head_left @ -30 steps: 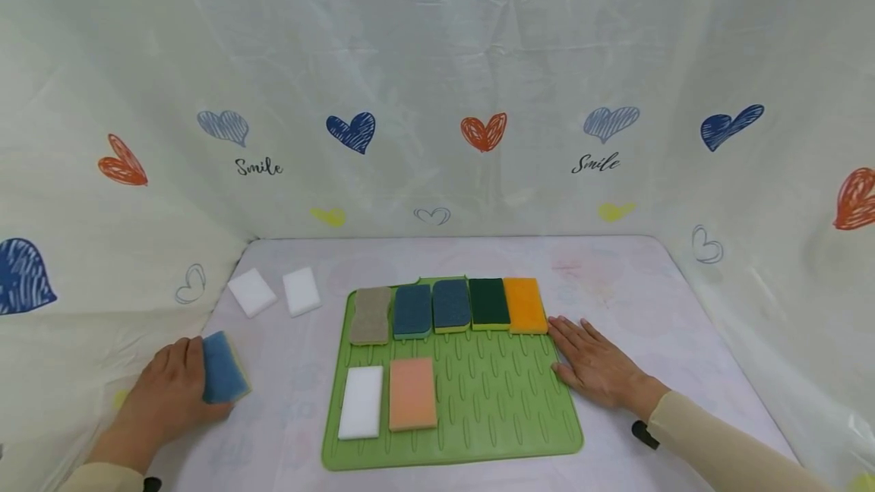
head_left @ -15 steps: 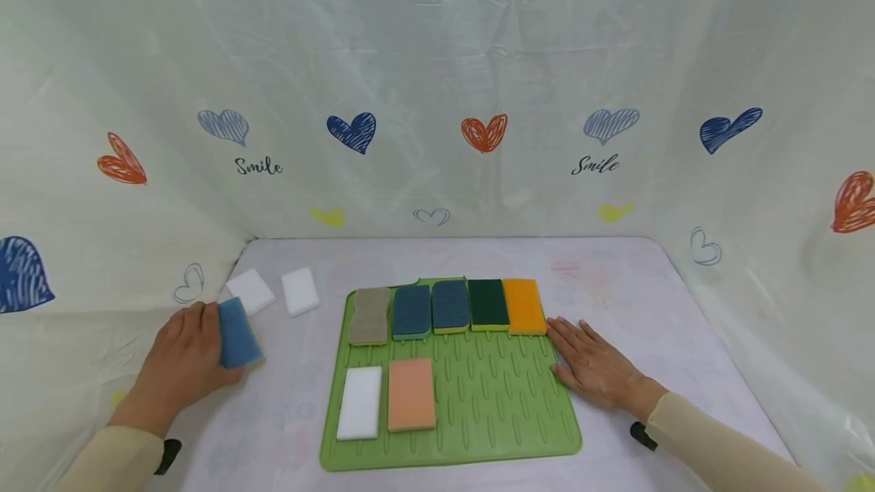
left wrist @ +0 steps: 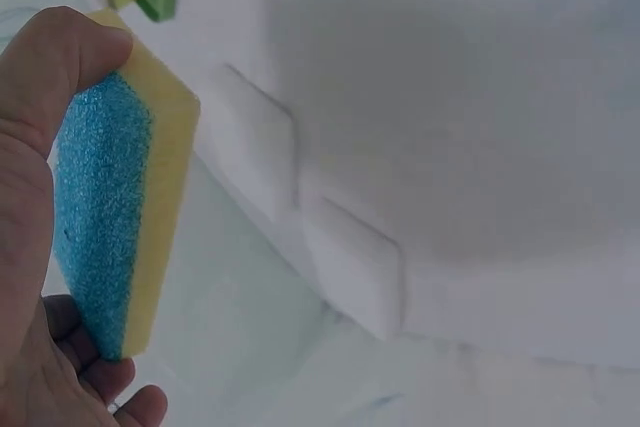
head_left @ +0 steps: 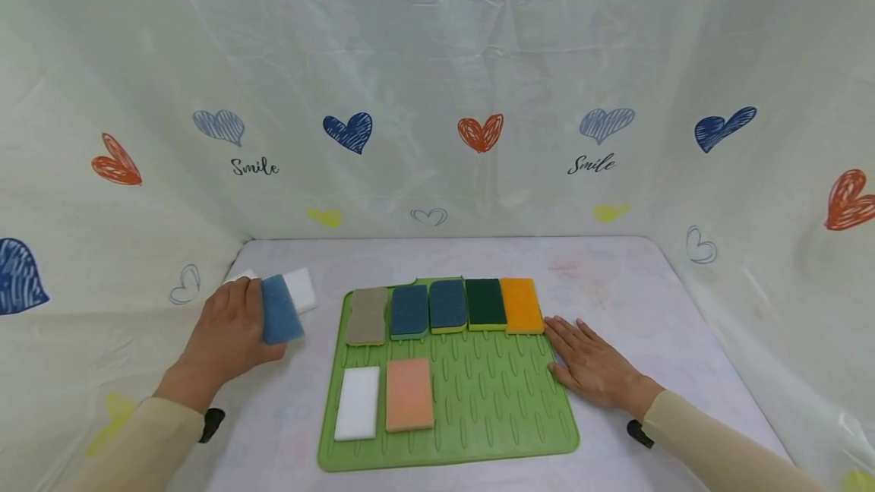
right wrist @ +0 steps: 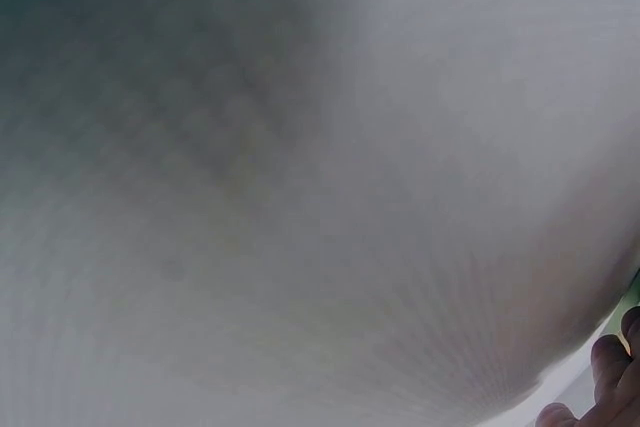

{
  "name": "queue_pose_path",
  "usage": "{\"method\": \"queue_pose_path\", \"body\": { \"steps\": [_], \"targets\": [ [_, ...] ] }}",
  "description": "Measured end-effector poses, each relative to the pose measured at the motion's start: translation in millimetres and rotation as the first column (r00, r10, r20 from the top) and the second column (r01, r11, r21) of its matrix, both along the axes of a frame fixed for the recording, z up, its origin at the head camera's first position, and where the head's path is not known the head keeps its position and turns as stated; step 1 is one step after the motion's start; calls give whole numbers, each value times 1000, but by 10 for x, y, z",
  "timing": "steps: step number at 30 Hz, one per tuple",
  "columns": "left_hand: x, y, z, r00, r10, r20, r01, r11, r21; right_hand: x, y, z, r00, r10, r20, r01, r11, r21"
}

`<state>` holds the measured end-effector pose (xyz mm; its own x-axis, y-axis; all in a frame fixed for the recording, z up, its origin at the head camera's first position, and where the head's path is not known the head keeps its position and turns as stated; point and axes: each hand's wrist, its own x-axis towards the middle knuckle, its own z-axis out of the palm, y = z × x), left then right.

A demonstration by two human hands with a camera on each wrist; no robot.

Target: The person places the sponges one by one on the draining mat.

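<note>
Between thumb and fingers, my left hand (head_left: 225,329) grips a blue-and-yellow sponge (head_left: 280,311) above the table, left of the green mat (head_left: 506,408). The left wrist view shows the sponge's blue scouring face and its yellow foam edge (left wrist: 165,197). Behind it lie two white sponges (head_left: 301,288), one mostly hidden by the hand in the head view. My right hand (head_left: 593,363) rests flat on the table, its fingertips at the mat's right edge beside an orange sponge (head_left: 522,306). In the right wrist view only blurred pale surface and some fingers (right wrist: 608,367) show.
Along the mat's back edge stand a grey sponge (head_left: 368,316), two dark blue ones (head_left: 409,311) and a dark green one (head_left: 486,304). Nearer the front lie a white sponge (head_left: 358,403) and a peach sponge (head_left: 409,395). A heart-printed curtain (head_left: 424,59) surrounds the table.
My left hand has carried the blue sponge rightward and farther back, from the table's left side to in front of the two white sponges. The right hand has stayed put.
</note>
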<state>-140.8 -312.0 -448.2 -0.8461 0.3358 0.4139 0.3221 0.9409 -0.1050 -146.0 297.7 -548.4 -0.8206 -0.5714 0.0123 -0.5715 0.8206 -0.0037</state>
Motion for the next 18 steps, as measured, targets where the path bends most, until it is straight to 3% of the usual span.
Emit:
{"method": "queue_pose_path", "body": {
  "steps": [9, 18],
  "targets": [
    [-66, 360, 108, 999, -48, 22, 48, 999, -26, 21, -6, 45, 1000, 8, -6, -8, 1000, 6],
    [-21, 782, 167, 992, -120, 46, 121, 992, -29, 21, -18, 40, 999, 17, -41, -17, 1000, -4]
  ]
}}
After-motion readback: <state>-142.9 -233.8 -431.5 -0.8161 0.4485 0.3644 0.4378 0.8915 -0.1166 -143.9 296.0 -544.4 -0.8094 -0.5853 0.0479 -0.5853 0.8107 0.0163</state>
